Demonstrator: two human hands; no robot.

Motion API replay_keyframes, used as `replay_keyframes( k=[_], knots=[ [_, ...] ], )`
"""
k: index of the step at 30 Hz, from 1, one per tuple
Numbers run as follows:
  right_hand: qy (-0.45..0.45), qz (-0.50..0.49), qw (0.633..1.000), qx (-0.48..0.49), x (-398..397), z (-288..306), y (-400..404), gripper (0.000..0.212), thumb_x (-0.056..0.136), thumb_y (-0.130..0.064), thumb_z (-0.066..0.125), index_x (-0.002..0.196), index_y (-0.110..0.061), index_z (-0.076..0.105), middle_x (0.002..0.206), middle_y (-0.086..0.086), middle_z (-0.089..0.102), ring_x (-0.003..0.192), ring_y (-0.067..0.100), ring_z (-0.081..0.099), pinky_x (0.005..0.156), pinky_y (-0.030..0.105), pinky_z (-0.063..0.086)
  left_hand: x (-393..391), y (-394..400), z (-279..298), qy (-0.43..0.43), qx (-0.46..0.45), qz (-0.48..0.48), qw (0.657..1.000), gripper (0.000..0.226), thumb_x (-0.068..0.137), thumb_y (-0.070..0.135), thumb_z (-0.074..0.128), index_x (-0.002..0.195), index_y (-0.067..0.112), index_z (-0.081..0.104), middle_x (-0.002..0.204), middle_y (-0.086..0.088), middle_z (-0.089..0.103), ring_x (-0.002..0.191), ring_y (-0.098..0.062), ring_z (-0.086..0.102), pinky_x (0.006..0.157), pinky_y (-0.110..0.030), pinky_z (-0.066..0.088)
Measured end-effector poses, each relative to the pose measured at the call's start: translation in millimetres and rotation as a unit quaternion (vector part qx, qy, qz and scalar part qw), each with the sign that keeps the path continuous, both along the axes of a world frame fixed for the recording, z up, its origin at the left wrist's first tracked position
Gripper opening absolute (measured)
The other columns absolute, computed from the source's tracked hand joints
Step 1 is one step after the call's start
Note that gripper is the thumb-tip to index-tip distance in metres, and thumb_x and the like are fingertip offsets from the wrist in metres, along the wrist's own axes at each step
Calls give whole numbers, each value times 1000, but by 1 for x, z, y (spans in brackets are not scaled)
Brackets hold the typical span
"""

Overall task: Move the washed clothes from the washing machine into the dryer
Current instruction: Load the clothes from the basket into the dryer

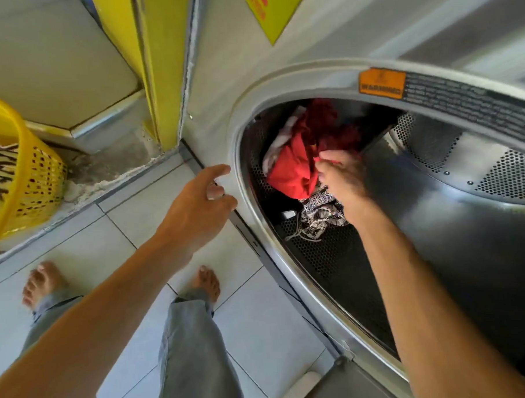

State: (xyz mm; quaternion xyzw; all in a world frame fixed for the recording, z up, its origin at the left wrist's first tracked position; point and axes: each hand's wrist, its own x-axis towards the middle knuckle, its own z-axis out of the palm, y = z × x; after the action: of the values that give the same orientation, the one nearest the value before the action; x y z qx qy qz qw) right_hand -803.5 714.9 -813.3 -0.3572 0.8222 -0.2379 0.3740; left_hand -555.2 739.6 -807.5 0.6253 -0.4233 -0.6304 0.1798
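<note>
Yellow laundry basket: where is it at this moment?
In the head view the yellow laundry basket sits at the far left edge on a raised ledge, left of the left hand and the drum opening.

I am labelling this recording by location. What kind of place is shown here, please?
Probably a self-service laundry. A large steel machine with a perforated drum carries an orange warning label, a yellow laundry basket stands nearby, and the floor is tiled.
</note>
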Motion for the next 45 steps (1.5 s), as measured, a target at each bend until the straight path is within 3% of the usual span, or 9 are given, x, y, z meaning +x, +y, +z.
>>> replay_keyframes(
  k=[8, 14, 18, 22, 27, 32, 37, 41, 45],
  knots=[
    [-122, 366, 918, 96, 230, -31, 26, 50, 95, -34, 55, 142, -43, 39, 128, -7, 66, 111, 11, 65, 99, 32, 50, 143, -10, -17, -103, 15, 84, 991, 49, 86, 24, 60, 130, 43, 50, 132, 2, 57, 110, -19, 59, 66, -22, 43],
    [-105, 446, 889, 19, 388, -38, -6, 52, 97, -22, 54, 146, -32, 41, 136, 3, 62, 118, 20, 63, 102, 41, 50, 285, -12, -26, -162, 46, 123, 978, 54, 83, 19, 57, 136, 24, 49, 129, -9, 61, 116, -30, 61, 95, -44, 53],
    [-48, 464, 884, -34, 467, -63, -31, 41, 97, -21, 53, 138, -19, 55, 131, 8, 65, 119, 24, 62, 98, 34, 49, 350, -14, -46, -157, 69, 201, 965, 49, 65, 29, 58, 113, 36, 61, 119, -18, 67, 100, -40, 65, 92, -54, 54],
    [26, 520, 853, -20, 525, -111, -56, 36, 99, -23, 49, 132, -12, 59, 132, 15, 63, 123, 32, 57, 99, 37, 47, 399, -15, -76, -164, 81, 248, 951, 44, 79, 15, 53, 119, 31, 63, 91, -13, 68, 70, -23, 58, 84, -52, 58],
    [111, 561, 814, 102, 558, -181, -51, 31, 98, -19, 47, 127, -20, 58, 126, 18, 55, 126, 36, 51, 89, 37, 48, 425, -14, -98, -255, -11, 176, 951, 52, 80, 14, 53, 130, 24, 55, 132, -13, 55, 119, -29, 53, 91, -27, 43],
    [151, 620, 752, 168, 590, -220, -42, 46, 95, -22, 48, 138, -38, 49, 150, 12, 32, 137, 32, 41, 100, 42, 44, 440, -19, -115, -295, -73, 88, 949, 50, 84, 9, 54, 133, 22, 56, 140, -10, 50, 127, -23, 46, 83, -17, 29],
    [128, 600, 775, 151, 606, -244, -53, 49, 97, -23, 53, 145, -14, 46, 154, 19, 33, 142, 40, 33, 114, 49, 31, 447, -26, -119, -255, -47, 99, 961, 42, 87, 16, 54, 125, 30, 60, 134, -3, 55, 116, -22, 56, 83, -30, 48],
    [46, 418, 902, 97, 612, -242, -56, 31, 96, -18, 51, 122, -10, 65, 122, 14, 65, 116, 32, 60, 84, 30, 44, 454, -30, -116, -204, 12, 129, 970, 39, 87, 13, 47, 118, 33, 62, 118, 1, 61, 74, -18, 62, 72, -36, 55],
    [-97, 226, 965, 86, 593, -197, -50, 17, 86, -14, 59, 91, -9, 74, 93, 6, 74, 90, 24, 68, 68, 27, 50, 448, -38, -108, -127, 79, 231, 961, 37, 91, 16, 50, 124, 29, 59, 98, 1, 61, 85, -16, 58, 84, -47, 58]
  ],
)
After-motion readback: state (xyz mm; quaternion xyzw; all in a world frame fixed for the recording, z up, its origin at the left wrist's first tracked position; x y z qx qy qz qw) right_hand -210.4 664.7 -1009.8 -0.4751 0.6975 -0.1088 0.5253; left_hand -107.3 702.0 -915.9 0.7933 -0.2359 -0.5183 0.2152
